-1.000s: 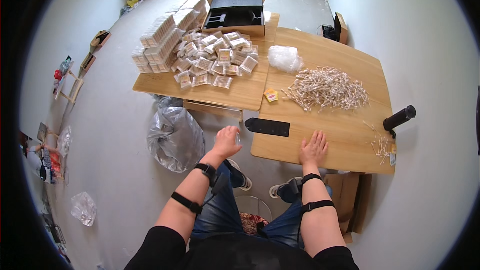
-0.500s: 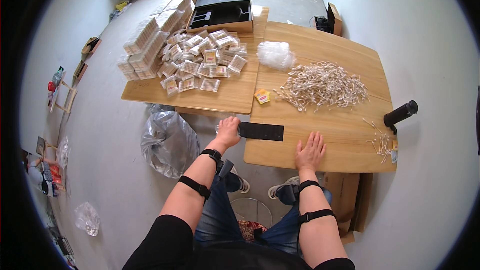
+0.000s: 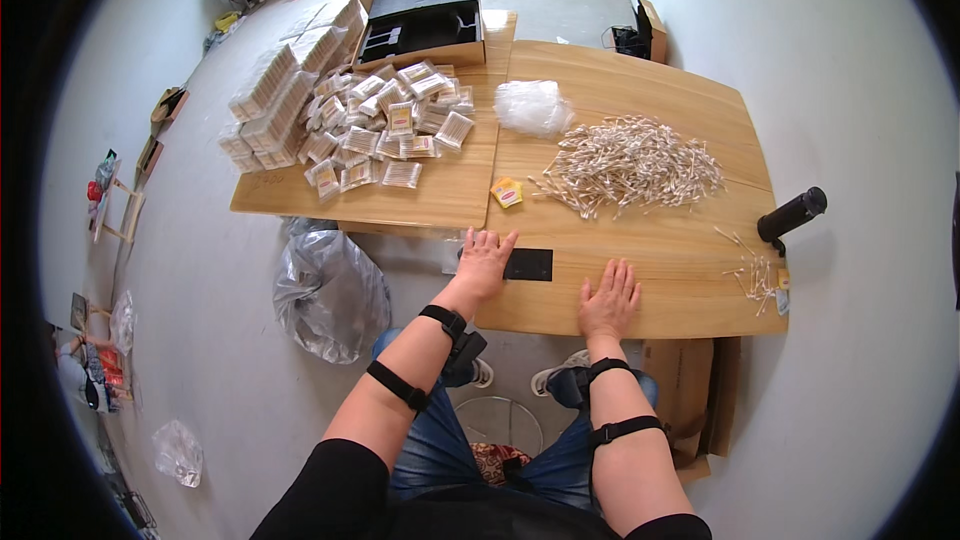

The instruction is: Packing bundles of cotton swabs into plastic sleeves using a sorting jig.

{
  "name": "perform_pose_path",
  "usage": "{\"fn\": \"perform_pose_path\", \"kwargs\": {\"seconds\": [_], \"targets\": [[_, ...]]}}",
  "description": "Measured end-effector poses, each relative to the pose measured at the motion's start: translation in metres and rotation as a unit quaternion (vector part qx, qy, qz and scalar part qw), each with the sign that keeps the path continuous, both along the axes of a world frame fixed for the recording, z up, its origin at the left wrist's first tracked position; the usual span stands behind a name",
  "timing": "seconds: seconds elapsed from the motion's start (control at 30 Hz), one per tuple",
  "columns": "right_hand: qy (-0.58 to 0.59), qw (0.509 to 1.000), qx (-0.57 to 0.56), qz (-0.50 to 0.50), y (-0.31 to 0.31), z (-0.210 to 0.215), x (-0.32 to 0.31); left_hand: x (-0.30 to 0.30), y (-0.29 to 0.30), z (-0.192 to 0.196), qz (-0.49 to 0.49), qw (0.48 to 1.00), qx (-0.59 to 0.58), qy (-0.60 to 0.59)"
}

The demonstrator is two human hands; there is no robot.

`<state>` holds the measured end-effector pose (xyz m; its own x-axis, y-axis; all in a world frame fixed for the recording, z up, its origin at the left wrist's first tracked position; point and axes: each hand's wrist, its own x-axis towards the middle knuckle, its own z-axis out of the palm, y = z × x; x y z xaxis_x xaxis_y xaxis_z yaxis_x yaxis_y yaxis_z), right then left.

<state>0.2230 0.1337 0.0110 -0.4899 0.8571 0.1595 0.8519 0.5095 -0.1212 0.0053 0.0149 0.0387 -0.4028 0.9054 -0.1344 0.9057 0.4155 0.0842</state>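
Observation:
My left hand (image 3: 484,260) lies flat, palm down, on the near edge of the wooden table (image 3: 660,270), its fingers partly covering a flat black rectangular object (image 3: 528,264). My right hand (image 3: 608,298) rests flat on the bare wood beside it, fingers spread, holding nothing. A large heap of cotton swabs (image 3: 630,162) lies farther back on the table. A small yellow packet (image 3: 506,192) sits between the heap and my left hand. A crumpled clear plastic bag (image 3: 532,105) lies behind it.
Several small packed swab bags (image 3: 385,135) and stacked boxes (image 3: 275,105) cover the left table. An open cardboard box (image 3: 425,2) stands behind them. A black cylinder (image 3: 792,214) and loose swabs (image 3: 752,270) lie at the right edge. A grey plastic bag (image 3: 332,290) sits on the floor.
My view has shifted closer to the table. My left hand has moved forward onto the black rectangular object. My right hand stays flat on the wood.

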Motion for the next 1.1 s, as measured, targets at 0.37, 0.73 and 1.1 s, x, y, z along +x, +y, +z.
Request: {"fn": "perform_pose_path", "kwargs": {"seconds": [0.37, 0.73, 1.1], "targets": [[0.011, 1.0, 0.011, 0.005, 0.0, -0.002, 0.002, 0.019, -0.001, -0.01, 0.027, 0.978, 0.14, -0.155], [0.021, 1.0, 0.015, 0.009, 0.001, 0.001, 0.004, 0.059, -0.016, -0.043, 0.116, 0.978, 0.161, -0.068], [0.015, 1.0, 0.006, 0.005, -0.001, 0.001, 0.001, 0.048, -0.014, -0.049, 0.151, 0.942, 0.297, -0.04]]}}
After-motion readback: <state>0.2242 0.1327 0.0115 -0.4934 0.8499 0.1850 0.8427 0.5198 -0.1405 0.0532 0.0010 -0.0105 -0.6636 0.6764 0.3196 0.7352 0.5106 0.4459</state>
